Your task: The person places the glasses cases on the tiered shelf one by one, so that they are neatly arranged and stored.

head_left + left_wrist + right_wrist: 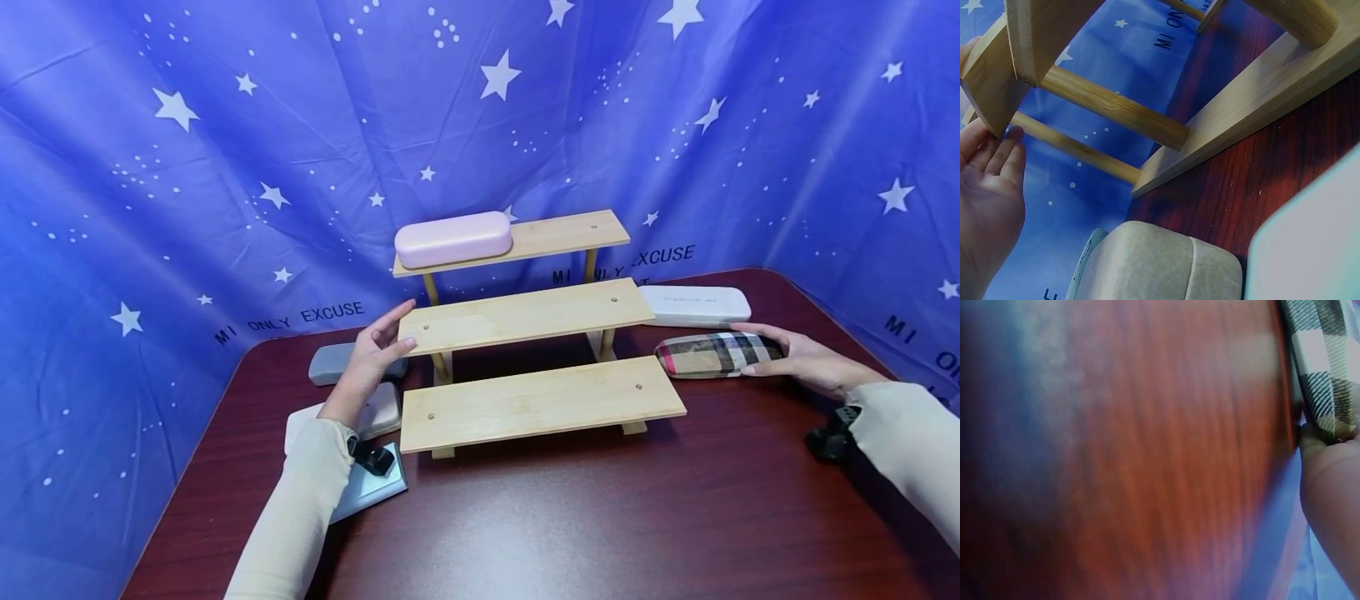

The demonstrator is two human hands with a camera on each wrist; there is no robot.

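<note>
A three-tier wooden display stand [525, 315] stands on the dark red-brown table. My left hand [367, 362] grips the left end of its middle board, thumb on top; in the left wrist view the fingers [1007, 153] lie against the board's edge. At the right, my right hand [813, 360] holds a plaid glasses case [701, 357] by its right end, thumb on the near side and fingers on the far side. The same plaid case [1329, 356] shows at the right wrist view's upper right corner. On the left part of the top board lies a pink glasses case [453, 239].
A white case [697, 306] lies behind the plaid one. Left of the stand are a grey case [328, 364], a cream case [1147, 262] and a light blue case [378, 487], partly hidden by my left arm. A blue starry curtain [465, 117] hangs behind the table [525, 533].
</note>
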